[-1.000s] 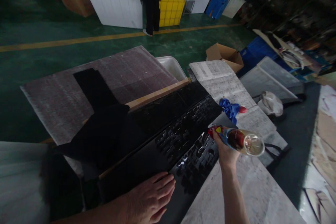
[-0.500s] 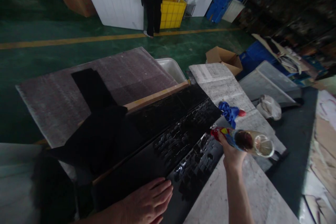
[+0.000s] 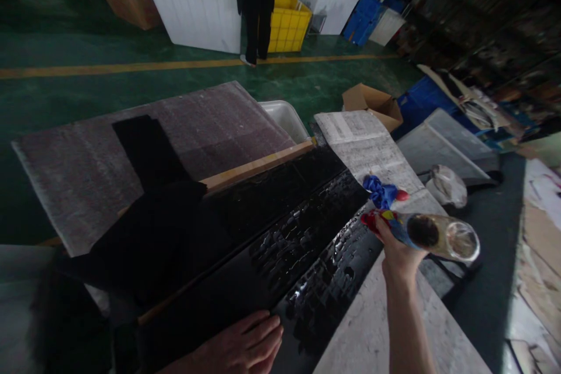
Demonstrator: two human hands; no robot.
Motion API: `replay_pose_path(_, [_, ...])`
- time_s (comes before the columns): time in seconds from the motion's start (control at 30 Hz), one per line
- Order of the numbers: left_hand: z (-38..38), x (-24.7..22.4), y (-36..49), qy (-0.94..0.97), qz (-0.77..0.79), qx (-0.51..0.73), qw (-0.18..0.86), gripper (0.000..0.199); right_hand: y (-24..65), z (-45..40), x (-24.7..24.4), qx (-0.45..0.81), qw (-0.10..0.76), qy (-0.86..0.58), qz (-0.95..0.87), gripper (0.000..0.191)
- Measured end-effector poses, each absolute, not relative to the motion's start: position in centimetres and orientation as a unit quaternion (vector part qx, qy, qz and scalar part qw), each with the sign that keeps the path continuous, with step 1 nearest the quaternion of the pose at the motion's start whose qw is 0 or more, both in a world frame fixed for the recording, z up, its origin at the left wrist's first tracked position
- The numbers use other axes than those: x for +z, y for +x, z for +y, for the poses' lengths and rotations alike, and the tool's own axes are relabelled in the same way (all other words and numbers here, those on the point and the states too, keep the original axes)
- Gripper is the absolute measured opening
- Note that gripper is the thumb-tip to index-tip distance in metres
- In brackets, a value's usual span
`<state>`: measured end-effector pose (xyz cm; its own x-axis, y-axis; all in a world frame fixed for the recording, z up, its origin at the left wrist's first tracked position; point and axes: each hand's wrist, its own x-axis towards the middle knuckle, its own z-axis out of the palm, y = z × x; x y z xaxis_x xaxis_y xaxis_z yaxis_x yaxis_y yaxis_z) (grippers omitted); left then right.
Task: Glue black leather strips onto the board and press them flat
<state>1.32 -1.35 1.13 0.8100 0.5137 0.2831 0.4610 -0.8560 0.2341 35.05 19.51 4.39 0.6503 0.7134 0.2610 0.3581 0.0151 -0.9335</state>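
My right hand is wrapped round a clear plastic bottle with a red, yellow and blue end. The red end points left, over the far right edge of a black sheet. Wet, shiny patches of a clear substance spread in short strokes across this sheet and the strip beside it. Flat on the sheet's near part, my left hand rests with fingers stretched out and nothing held. A crumpled blue cloth with a red tip lies just beyond the bottle.
Worn grey board lies under the sheets. Black fabric and a wooden strip lie to the left. A wrapped bundle sits on the right. Beyond are a cardboard box, a yellow crate and a standing person.
My right hand has moved slightly right and down with the bottle, which now lies more sideways. My left hand has shifted a little lower in the view, still flat on the sheet.
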Motion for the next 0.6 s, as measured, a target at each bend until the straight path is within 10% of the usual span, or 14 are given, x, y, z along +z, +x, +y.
replay_pose_path(0.6, [-0.4, 3.2, 1.0, 0.942, 0.266, 0.174, 0.111, 0.038, 34.9, 19.8, 3.5, 0.113, 0.592, -0.705, -0.375, 0.068])
